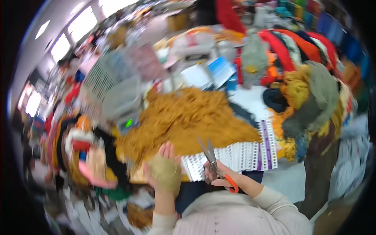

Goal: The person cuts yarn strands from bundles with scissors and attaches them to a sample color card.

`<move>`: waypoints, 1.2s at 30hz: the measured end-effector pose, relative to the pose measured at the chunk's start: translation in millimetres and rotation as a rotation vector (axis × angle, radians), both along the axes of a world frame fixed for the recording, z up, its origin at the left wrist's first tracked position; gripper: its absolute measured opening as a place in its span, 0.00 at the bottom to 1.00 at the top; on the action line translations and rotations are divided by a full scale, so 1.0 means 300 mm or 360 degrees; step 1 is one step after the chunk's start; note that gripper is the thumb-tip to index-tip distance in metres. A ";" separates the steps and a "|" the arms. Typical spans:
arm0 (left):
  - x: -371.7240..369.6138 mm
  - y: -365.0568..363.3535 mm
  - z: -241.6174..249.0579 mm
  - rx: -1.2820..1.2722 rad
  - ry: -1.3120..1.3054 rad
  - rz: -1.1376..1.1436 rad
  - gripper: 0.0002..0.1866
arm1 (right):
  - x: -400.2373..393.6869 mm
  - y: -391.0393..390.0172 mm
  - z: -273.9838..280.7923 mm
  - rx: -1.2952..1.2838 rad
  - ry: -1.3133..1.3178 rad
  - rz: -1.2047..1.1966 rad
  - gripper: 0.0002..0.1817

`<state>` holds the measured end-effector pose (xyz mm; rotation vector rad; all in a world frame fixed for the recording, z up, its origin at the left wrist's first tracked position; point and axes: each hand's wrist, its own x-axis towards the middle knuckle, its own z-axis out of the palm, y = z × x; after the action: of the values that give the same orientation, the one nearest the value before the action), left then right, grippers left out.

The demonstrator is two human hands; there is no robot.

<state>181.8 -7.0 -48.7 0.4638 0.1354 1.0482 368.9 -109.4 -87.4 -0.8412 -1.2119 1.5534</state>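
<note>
Hands: two, apart. Left hand [166,150] has its fingers extended beside the near edge of the yarn; an olive-tan bundle [164,172] covers its palm, grip on it cannot be told. Right hand [220,174] is closed on the scissors [212,158]: one pair, two blades spread, tips upward, orange handle.

Yarn: one ochre heap [188,113], mid-table. Green-lit display [129,123]: one, at the heap's left edge. White punched strips [235,154]: many, too blurred to count, along the heap's near edge.

Room: a gap over the strips separates the hands; a bare white patch [247,98] lies right of the heap.
</note>
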 end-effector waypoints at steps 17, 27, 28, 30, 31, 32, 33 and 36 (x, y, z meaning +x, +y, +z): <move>-0.118 0.026 -0.014 -0.0192 -0.0588 0.0145 0.39 | -0.123 0.023 0.064 -0.0515 -0.0535 0.0564 0.20; -0.077 0.001 -0.036 -0.0275 -0.0494 0.0037 0.41 | -0.152 0.043 0.055 -0.0253 -0.0273 0.0492 0.19; -0.072 -0.003 -0.036 -0.0292 -0.0452 0.0027 0.41 | -0.161 0.046 0.058 -0.0304 -0.0163 0.0422 0.19; -0.067 -0.009 -0.049 -0.0249 -0.0439 -0.0019 0.41 | -0.178 0.048 0.065 -0.0406 0.0058 0.0280 0.20; -0.067 -0.012 -0.054 -0.0226 -0.0432 -0.0040 0.41 | -0.174 0.044 0.041 -0.0356 0.0224 0.0197 0.28; -0.068 -0.014 -0.055 -0.0229 -0.0401 -0.0020 0.42 | -0.169 0.045 0.049 -0.0331 0.0185 0.0131 0.35; -0.070 -0.019 -0.055 -0.0218 -0.0349 0.0009 0.42 | -0.163 0.047 0.059 -0.0306 0.0146 0.0065 0.42; -0.074 -0.030 -0.054 -0.0095 -0.0143 0.0102 0.44 | -0.154 0.063 0.066 -0.0220 0.0147 -0.0112 0.40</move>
<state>159.7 -16.1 -64.9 0.3595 0.1018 1.1231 322.6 -90.5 -67.4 -0.8819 -1.0074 1.6146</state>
